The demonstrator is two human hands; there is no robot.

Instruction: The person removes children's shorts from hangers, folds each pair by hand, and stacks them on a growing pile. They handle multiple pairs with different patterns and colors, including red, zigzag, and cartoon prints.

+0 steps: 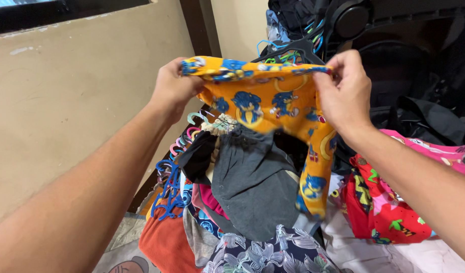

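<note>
- Beige wall (65,111) on the left, a dark window frame up top, and a big heap of laundry below.
- Left hand (174,88) and right hand (346,93) are both pinched shut on the top edge of the orange cartoon-print garment (265,106), stretching it flat in the air above the pile. One leg or sleeve of it hangs down on the right side.
- My take on doing this bit well: keep the edge taut and level between both grips, and lift high enough that the dangling part clears the grey garment (252,187) just under it, so nothing snags.
- Containers: can't really spot a basket or bin. Clothes just sit in a loose pile: red printed garment (389,212) on the right, floral dark fabric (273,253) at the bottom, orange cloth (164,242) lower left.
- Bunch of plastic hangers (174,167) in blue, pink and green sticks out at the pile's left edge.
</note>
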